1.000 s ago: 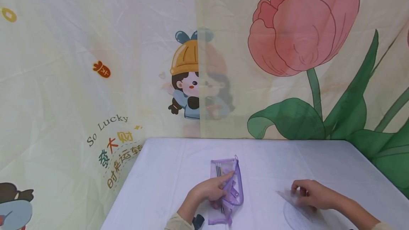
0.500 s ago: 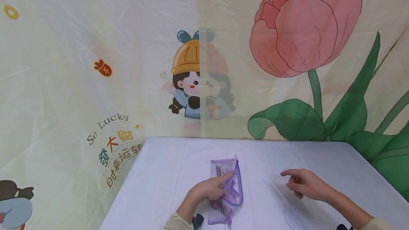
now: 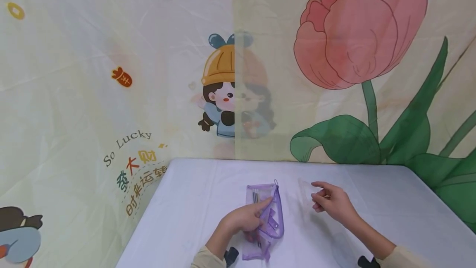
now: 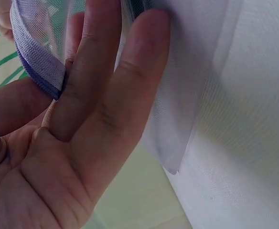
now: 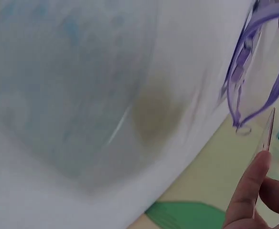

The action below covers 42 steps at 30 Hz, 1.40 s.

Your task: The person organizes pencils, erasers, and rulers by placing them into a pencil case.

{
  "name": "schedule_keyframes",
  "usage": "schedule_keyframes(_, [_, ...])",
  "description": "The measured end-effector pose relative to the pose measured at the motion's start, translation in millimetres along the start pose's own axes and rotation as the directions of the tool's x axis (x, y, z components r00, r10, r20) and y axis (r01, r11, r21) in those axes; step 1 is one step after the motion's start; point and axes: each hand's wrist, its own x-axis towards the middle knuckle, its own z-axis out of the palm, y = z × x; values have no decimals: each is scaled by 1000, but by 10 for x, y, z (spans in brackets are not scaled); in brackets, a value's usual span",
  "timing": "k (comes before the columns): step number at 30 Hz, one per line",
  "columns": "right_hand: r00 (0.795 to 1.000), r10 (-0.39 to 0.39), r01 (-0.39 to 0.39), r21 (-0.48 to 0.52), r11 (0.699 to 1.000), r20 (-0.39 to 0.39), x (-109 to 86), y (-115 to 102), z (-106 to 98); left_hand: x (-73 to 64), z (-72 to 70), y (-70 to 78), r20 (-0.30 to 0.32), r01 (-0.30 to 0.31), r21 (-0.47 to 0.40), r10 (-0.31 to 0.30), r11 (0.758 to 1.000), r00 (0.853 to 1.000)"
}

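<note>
A purple mesh pencil pouch (image 3: 273,222) lies on the white table (image 3: 193,202), its zip open. My left hand (image 3: 247,220) holds it, thumb and fingers pinching the purple zip edge (image 4: 34,59) so the mouth gapes. Pens show through the mesh at the pouch's far end. My right hand (image 3: 329,202) hovers just right of the pouch and pinches a clear plastic triangle ruler (image 3: 305,191), which is hard to see against the cloth. In the right wrist view the ruler's edge (image 5: 266,136) stands above a fingertip (image 5: 247,191), close to the pouch mouth (image 5: 259,71).
Printed cloth backdrops (image 3: 111,73) with a cartoon girl and a large tulip close off the table's far and left sides. The table's left edge (image 3: 143,222) runs diagonally. A faint clear plastic piece (image 3: 336,249) lies near the front right.
My right hand lifted the clear triangle ruler off the front right of the table and carried it left and farther away, toward the pouch. The left hand kept its hold on the pouch.
</note>
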Motion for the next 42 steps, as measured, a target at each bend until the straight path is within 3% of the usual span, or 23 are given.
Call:
schedule_keyframes(7, [992, 106, -113, 127, 985, 67, -48, -60, 415, -7, -18, 5, 5, 4, 9, -4, 1000, 1000])
schedule_keyframes(15, [985, 14, -49, 197, 979, 175, -63, -97, 682, -12, -37, 28, -10, -5, 10, 5, 1000, 1000])
schedule_keyframes(22, [956, -109, 24, 299, 954, 271, -67, -130, 859, -45, -42, 41, -14, 0, 1, 0, 1000, 1000])
schedule_keyframes(26, [958, -93, 9, 298, 955, 270, -87, -164, 936, -50, -39, 40, -7, -5, 20, 5, 1000, 1000])
schedule_keyframes(33, [975, -68, 29, 183, 983, 211, -136, -261, 990, -45, -43, 27, 0, -11, -5, 11, 1000, 1000])
schedule_keyframes(42, [982, -49, 19, 162, 987, 182, -138, -325, 1069, -42, -45, 27, 2, 4, -24, -4, 1000, 1000])
